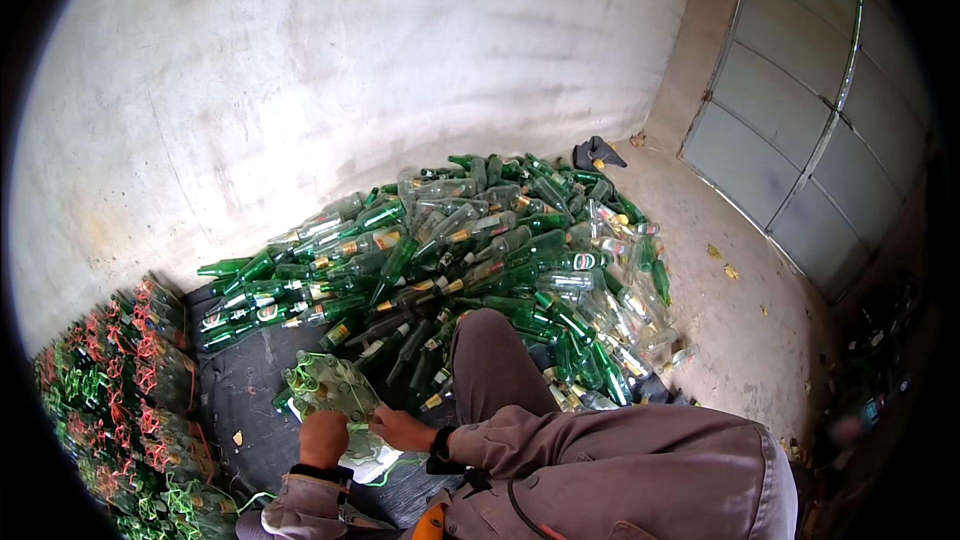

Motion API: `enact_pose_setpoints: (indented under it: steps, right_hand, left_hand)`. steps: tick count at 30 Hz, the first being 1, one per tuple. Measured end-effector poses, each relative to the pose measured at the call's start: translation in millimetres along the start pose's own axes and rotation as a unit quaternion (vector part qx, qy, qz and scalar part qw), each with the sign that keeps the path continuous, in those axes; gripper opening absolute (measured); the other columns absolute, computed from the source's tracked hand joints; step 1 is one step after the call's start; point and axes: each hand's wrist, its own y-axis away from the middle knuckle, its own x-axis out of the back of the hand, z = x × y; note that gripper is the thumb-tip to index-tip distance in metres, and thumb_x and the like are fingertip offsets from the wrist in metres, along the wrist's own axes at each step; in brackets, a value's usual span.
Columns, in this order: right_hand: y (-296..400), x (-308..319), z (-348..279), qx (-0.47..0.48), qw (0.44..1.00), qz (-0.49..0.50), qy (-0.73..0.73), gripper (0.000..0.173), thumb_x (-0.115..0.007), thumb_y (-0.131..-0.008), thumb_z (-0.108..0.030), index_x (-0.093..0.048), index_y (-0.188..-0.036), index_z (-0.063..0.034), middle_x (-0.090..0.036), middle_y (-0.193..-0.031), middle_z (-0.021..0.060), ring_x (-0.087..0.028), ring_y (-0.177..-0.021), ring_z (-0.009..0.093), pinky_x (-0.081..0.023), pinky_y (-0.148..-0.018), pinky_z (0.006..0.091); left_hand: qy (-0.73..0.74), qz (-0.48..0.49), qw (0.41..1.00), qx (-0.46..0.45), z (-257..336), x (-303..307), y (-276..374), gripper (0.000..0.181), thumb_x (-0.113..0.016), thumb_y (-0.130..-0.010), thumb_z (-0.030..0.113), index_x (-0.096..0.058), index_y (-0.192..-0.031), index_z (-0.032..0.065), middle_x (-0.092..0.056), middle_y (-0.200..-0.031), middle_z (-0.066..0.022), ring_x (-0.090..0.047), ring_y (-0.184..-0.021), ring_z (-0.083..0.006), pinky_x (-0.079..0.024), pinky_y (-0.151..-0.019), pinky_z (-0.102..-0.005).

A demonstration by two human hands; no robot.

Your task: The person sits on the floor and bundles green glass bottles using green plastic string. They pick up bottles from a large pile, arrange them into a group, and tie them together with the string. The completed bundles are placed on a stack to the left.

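Before me a bundle of clear glass bottles [337, 382] stands together, with green plastic cord looped among the necks. My left hand [324, 438] is a closed fist at the bundle's near left side. On its near right side, my right hand [403, 430] has its fingers pinched against the bottles. Both hands seem to grip the cord at the bundle's near side, though the strand inside the fingers is mostly hidden. Under the bundle lies a white sheet or board [381, 465]. A loose tail of green cord [391, 471] curls off beside it.
A large heap of loose green and clear glass bottles [465, 240] spreads beyond my knee to the wall [300, 75]. Tied bottle bundles [127, 390] with red and green cord line the left. Dark sheeting [255, 390] covers the floor. A metal door [795, 105] stands at right.
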Motion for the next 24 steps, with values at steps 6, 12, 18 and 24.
enact_pose_setpoints:
  steps: [6, 12, 18, 24]
  right_hand:
    - [3.4, -8.7, 1.3, 0.038, 0.997, -0.012, -0.061, 0.025, -0.057, -0.099, -0.027, -0.057, -0.098, -0.0015, -0.062, -0.087, 0.0207, -0.062, -0.080, 0.039, -0.047, -0.070, 0.0461]
    - [-0.7, -15.9, 7.6, 0.021, 0.993, -0.031, -0.115, 0.024, -0.058, -0.101, -0.025, -0.058, -0.099, -0.0009, -0.057, -0.079, 0.0105, -0.054, -0.072, 0.019, -0.044, -0.065, 0.0376]
    - [1.1, -15.5, 4.8, 0.022, 0.992, -0.029, -0.122, 0.025, -0.057, -0.103, -0.025, -0.057, -0.097, -0.0007, -0.054, -0.076, 0.0069, -0.049, -0.070, 0.013, -0.043, -0.063, 0.0349]
    - [1.3, -13.8, 5.5, 0.012, 0.992, -0.044, -0.119, 0.027, -0.057, -0.102, -0.026, -0.058, -0.096, -0.0003, -0.057, -0.078, 0.0096, -0.053, -0.071, 0.018, -0.043, -0.066, 0.0382]
  left_hand:
    - [0.015, -0.012, 1.000, 0.015, -4.3, 7.3, -1.0, 0.014, -0.060, -0.080, 0.013, -0.073, -0.075, 0.0081, -0.070, -0.078, -0.0165, -0.070, -0.079, -0.0377, -0.057, -0.068, -0.0497]
    - [0.024, 0.001, 1.000, -0.007, -16.6, 2.2, 1.2, 0.014, -0.061, -0.079, 0.013, -0.074, -0.077, 0.0083, -0.070, -0.079, -0.0162, -0.071, -0.080, -0.0375, -0.057, -0.069, -0.0489]
    - [0.006, 0.022, 0.999, -0.034, -24.9, -4.3, 2.6, 0.014, -0.062, -0.077, 0.013, -0.074, -0.074, 0.0092, -0.071, -0.076, -0.0140, -0.071, -0.077, -0.0346, -0.058, -0.069, -0.0462]
    - [-0.007, 0.024, 0.999, -0.040, -31.0, -6.4, 2.9, 0.014, -0.062, -0.077, 0.015, -0.075, -0.074, 0.0099, -0.070, -0.074, -0.0138, -0.071, -0.074, -0.0349, -0.057, -0.069, -0.0458]
